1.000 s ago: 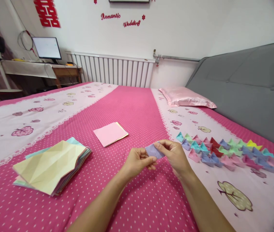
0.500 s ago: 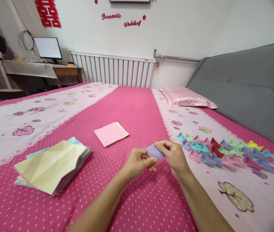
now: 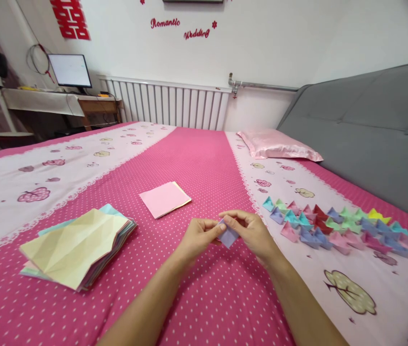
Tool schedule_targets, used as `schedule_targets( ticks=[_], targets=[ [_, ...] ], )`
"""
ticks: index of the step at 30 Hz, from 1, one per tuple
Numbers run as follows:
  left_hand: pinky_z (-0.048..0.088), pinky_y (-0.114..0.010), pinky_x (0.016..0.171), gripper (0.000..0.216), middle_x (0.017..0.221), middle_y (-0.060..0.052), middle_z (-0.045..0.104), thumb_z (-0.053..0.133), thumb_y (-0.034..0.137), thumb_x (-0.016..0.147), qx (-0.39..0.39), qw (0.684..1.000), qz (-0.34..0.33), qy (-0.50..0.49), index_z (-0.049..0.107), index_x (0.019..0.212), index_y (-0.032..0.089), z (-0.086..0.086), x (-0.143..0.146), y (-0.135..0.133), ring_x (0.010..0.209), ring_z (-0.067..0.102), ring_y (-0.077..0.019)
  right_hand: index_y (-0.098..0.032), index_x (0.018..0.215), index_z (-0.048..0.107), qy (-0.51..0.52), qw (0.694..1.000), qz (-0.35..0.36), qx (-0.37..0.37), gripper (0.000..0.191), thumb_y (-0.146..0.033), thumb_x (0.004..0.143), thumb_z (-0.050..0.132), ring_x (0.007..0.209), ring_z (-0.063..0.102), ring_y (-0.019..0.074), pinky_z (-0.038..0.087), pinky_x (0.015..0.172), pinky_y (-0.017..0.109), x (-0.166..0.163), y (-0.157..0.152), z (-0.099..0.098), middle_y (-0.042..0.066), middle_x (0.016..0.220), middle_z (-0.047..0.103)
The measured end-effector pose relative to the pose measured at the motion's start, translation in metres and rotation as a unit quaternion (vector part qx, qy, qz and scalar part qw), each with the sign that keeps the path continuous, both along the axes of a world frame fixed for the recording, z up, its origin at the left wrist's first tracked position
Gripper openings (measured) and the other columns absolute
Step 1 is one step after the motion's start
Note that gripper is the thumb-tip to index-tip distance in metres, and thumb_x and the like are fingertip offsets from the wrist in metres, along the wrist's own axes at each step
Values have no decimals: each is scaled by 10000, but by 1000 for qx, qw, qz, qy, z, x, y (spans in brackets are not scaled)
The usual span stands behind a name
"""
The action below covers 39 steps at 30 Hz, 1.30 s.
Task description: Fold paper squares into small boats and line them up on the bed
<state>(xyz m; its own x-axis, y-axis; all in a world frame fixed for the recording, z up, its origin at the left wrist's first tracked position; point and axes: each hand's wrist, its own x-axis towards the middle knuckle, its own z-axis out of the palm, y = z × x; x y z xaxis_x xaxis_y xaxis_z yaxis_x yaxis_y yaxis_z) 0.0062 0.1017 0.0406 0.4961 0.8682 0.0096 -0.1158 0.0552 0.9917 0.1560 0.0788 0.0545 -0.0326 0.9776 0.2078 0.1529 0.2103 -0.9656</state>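
A small folded piece of purple paper (image 3: pixel 228 237) is held between both hands above the pink dotted bedspread. My left hand (image 3: pixel 200 236) pinches its left edge with thumb and fingers. On the upper right side, my right hand (image 3: pixel 249 230) grips the same paper, its thumb near the top corner. The paper hangs with one corner pointing down. Beyond the hands lies a short stack of square pink paper (image 3: pixel 166 199). Rows of folded paper boats (image 3: pixel 340 230) in several colours stand to the right.
A thick pile of creased paper sheets (image 3: pixel 77 245), pale yellow on top, lies at the left. A pink pillow (image 3: pixel 279 144) rests near the grey headboard (image 3: pixel 365 125). Along the wall stand a white radiator (image 3: pixel 167 103) and a desk with a monitor (image 3: pixel 69 71).
The purple paper has turned so a corner points down. My left hand's thumb and fingers have closed on its upper left edge, and both hands are nearer each other.
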Motion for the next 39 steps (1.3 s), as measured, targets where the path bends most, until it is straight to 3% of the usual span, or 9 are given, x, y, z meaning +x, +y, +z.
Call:
schedule_targets(
  ticks=[3, 6, 9, 16, 25, 32, 36, 39],
  targets=[
    [435, -232, 591, 323, 645, -59, 652, 634, 417, 693, -31, 998, 40, -30, 684, 729, 100, 0, -2, 1, 567, 563, -113, -256, 1094, 587, 13, 1000, 19, 21, 311, -314, 794, 531, 829, 579, 159, 478, 698, 298, 5, -1, 5, 51, 998, 617],
    [444, -232, 607, 280, 663, -62, 655, 628, 381, 705, -67, 993, 82, -52, 675, 721, 106, 1, -4, 1, 575, 576, -115, -272, 1050, 616, -44, 995, 61, 62, 307, -197, 764, 533, 1073, 509, 196, 439, 866, 356, 11, -5, 11, 54, 1207, 520],
    [445, -224, 608, 249, 665, -58, 654, 618, 352, 713, -83, 990, 100, -58, 676, 721, 110, 3, -4, 1, 579, 580, -112, -285, 1031, 628, -117, 986, 86, 80, 365, -125, 710, 559, 1190, 419, 215, 392, 941, 380, 13, -8, 14, 38, 1300, 439],
    [457, -232, 602, 273, 649, -65, 656, 606, 373, 717, -92, 988, 93, -78, 670, 679, 110, 2, -3, 0, 583, 585, -124, -288, 967, 658, -187, 975, 71, 97, 360, -80, 699, 535, 1202, 408, 198, 326, 1002, 399, 10, -6, 10, 24, 1271, 469],
    [476, -237, 613, 261, 672, -79, 684, 587, 345, 728, -101, 989, 61, -92, 677, 711, 100, 3, -2, 1, 595, 620, -142, -274, 864, 704, -164, 981, 24, 106, 195, -186, 714, 616, 1080, 521, 208, 406, 926, 378, 9, -3, 9, 50, 1168, 549],
    [474, -254, 689, 264, 788, -80, 702, 504, 167, 696, -75, 993, 0, -96, 688, 878, 115, 7, -3, 0, 693, 640, -157, -268, 812, 716, -139, 983, 2, 119, 117, -282, 715, 652, 1011, 556, 216, 467, 820, 361, 11, 0, 5, 63, 1131, 575],
    [466, -285, 739, 331, 893, -86, 695, 454, 162, 691, -61, 992, -35, -106, 683, 928, 126, 8, -3, 0, 771, 636, -177, -264, 771, 720, -126, 986, -23, 106, 113, -333, 715, 650, 1021, 550, 224, 478, 781, 353, 8, -1, 7, 70, 1074, 605],
    [450, -285, 773, 315, 958, -81, 682, 531, 205, 711, -22, 994, -53, -89, 663, 993, 155, 10, -3, -2, 837, 623, -182, -251, 766, 721, -114, 988, -48, 92, 130, -341, 719, 639, 1012, 556, 228, 483, 756, 344, 5, -2, 8, 78, 1035, 624]
  ],
)
